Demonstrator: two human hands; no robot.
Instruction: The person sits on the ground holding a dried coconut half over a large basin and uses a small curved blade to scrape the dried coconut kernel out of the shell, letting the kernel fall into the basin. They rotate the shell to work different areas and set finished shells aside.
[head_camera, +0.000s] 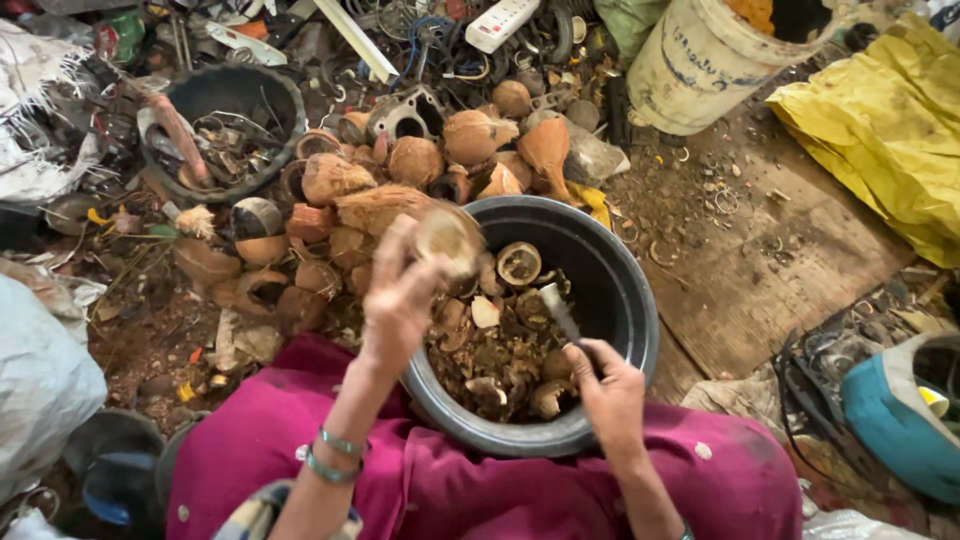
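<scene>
- The left hand (400, 290) grips a coconut shell half (448, 236) over the black basin (625, 300).
- The right hand (612, 385) is closed on a small blade (558, 308).
- Scraping seems under way; the blade must next reach the shell.
- Whole coconuts (440, 160) are piled beyond.
</scene>
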